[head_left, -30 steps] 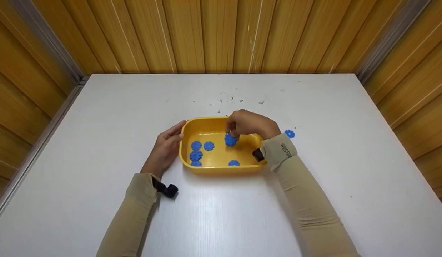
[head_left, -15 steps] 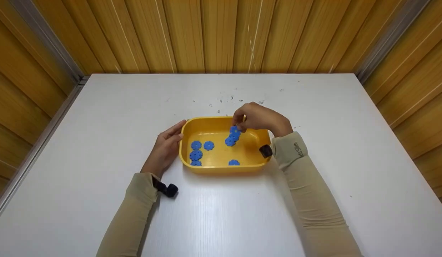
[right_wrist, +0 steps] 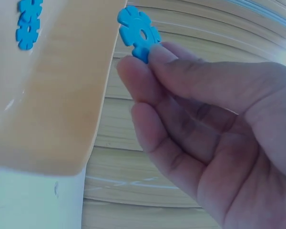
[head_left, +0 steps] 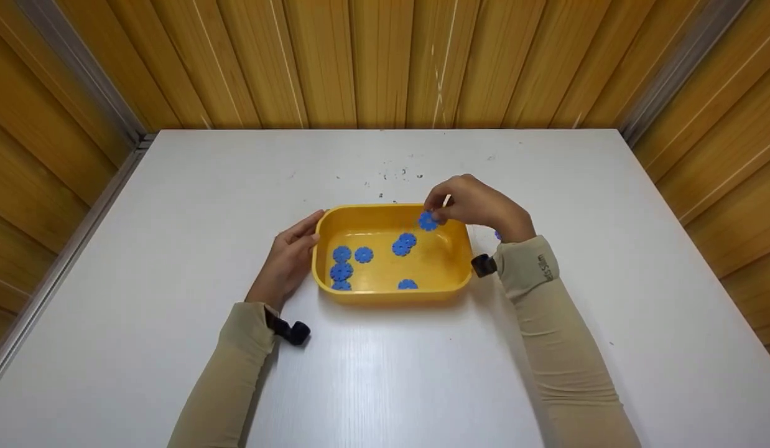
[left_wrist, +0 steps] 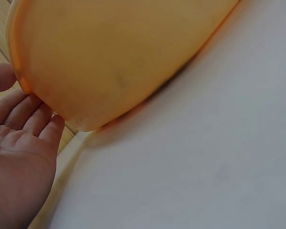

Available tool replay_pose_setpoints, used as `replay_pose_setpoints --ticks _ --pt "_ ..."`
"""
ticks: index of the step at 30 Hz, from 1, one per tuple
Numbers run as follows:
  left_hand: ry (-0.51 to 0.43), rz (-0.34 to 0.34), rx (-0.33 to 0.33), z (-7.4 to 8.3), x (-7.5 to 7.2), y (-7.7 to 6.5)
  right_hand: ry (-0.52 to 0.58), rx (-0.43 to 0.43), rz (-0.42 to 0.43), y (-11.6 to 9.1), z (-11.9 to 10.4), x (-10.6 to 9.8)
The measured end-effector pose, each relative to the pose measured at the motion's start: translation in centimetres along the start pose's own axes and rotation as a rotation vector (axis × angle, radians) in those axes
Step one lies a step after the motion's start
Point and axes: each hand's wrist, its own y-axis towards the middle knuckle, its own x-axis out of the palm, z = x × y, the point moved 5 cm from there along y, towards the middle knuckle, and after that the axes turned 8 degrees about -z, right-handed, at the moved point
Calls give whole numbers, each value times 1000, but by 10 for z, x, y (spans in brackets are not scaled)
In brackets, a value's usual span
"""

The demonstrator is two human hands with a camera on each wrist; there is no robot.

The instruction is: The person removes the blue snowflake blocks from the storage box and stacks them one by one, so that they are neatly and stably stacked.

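A blue, notched plastic disc (head_left: 428, 221) is pinched by the right hand (head_left: 477, 203) near the far rim of a yellow, round-cornered plastic tray (head_left: 391, 297) holding more blue discs (head_left: 364, 254), its left end touched by the left hand (head_left: 287, 258), fingers nearly straight.

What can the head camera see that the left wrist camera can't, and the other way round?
Only the head view: the right hand pinching one blue disc, other blue discs inside the tray.
Only the left wrist view: the palm of the left hand.
Both: the left hand touching the tray, the white table and the wood-look wall.
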Motion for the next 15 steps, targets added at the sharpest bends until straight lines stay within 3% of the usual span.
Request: replay_pose_setpoints --ticks 7,15 --pt "2 -3 -2 1 0 0 26 5 41 -9 12 -4" --pt "-8 -18 18 1 2 -3 93 79 114 -21 29 -6"
